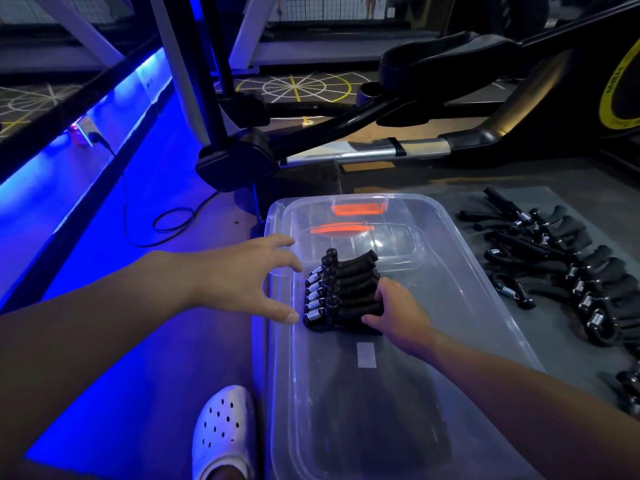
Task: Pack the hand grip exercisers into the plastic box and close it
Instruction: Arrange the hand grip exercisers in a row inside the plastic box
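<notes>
A clear plastic box lies open on the floor in front of me. Inside it, near the left wall, stands a tight row of several black hand grip exercisers with silver springs facing left. My right hand grips the right end of that row, fingers curled round the handles. My left hand hovers with spread fingers over the box's left rim, just short of the springs. Many more exercisers lie loose on the grey mat to the right of the box.
An orange latch shows at the box's far end. An exercise machine's black base and metal rail stand just beyond. A black cable loops on the blue-lit floor at left. My white clog is beside the box.
</notes>
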Motion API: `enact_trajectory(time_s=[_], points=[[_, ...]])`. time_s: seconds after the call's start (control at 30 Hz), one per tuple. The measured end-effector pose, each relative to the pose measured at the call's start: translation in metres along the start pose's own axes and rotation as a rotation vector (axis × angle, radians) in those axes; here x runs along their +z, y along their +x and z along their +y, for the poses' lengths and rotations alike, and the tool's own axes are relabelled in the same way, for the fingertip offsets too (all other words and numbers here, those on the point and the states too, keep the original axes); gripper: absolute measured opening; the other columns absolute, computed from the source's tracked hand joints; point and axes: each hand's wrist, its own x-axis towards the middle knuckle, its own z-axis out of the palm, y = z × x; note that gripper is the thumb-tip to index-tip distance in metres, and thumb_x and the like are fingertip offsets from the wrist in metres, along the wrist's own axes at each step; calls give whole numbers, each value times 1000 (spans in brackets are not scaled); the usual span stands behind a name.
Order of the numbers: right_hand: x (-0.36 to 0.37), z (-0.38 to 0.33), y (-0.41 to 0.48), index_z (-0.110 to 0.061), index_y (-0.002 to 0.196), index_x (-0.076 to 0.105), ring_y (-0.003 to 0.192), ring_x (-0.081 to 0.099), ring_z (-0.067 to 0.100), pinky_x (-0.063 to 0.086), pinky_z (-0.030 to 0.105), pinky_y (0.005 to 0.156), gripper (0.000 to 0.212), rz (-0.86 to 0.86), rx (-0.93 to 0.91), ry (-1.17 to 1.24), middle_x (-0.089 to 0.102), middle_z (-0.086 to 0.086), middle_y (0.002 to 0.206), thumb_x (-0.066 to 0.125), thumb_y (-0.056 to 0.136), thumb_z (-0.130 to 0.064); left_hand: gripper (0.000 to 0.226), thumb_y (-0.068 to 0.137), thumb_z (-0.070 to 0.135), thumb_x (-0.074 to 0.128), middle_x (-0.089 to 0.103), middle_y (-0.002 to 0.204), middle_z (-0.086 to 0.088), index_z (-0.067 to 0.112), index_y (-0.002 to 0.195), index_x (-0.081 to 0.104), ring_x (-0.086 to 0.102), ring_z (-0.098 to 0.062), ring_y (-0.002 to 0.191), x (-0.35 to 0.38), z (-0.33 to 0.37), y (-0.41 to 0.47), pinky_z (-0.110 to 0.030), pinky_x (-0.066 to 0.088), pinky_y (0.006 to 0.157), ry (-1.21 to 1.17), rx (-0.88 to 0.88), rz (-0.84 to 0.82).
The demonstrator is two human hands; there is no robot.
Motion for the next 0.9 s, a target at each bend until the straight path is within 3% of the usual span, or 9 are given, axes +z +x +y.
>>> enact_trajectory(time_s=[0.53,0.67,0.77,0.9], points=[[-9,-5,3,-24,78,37,77,50,16,39,33,61,41,-76,38,20,52,-5,89,76,71,-35,76,73,62,71,9,159,14,38,139,41,25,-7,142,-3,4,3,-19,29,100,21,-21,-21],[-21,-10,5,-22,81,41,77,50,16,40,33,63,39,-126,49,3,50,-9,81,76,71,-32,70,78,58,69,28,152,9,31,138,45,29,-8,138,-11,12,6,-15,26,99,53,-6,10],[-33,-16,6,-20,83,46,77,53,18,45,33,66,33,-99,64,46,52,-7,79,75,72,-28,65,78,60,67,44,139,11,30,132,50,40,-9,129,-19,19,13,-26,35,105,44,13,82],[-67,-33,4,-12,89,55,67,54,16,42,25,59,22,11,5,184,55,-4,72,72,78,-21,53,82,55,64,52,135,9,28,127,55,47,-13,123,-34,39,27,-34,39,105,32,44,196]])
